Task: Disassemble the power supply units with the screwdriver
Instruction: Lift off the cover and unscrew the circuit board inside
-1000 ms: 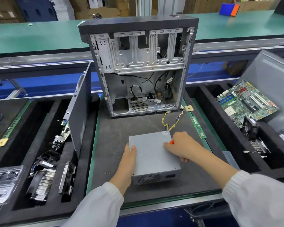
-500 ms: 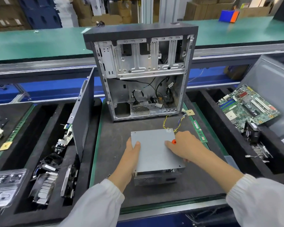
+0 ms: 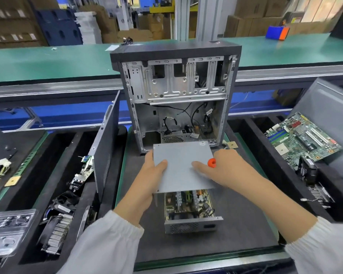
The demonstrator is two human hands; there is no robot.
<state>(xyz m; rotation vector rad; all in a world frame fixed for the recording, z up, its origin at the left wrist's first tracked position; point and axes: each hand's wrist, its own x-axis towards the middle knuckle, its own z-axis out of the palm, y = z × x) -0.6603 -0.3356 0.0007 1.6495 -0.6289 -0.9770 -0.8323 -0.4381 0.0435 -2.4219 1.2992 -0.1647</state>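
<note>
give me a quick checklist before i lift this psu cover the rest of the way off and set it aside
1. Cover free of the power supply base: ok at the near end, raised with the circuit board exposed; far edge cannot tell.
2. Left hand grip: ok, thumb on top, fingers under the left edge.
3. Right hand grip: not ok, it holds the orange-handled screwdriver too, so only some fingers rest on the cover.
4. Wires snagging the cover: cannot tell, hidden under it.
5. Base steady on the black mat: ok, sitting flat.
6. Computer case close behind: not ok, lift toward you.
</note>
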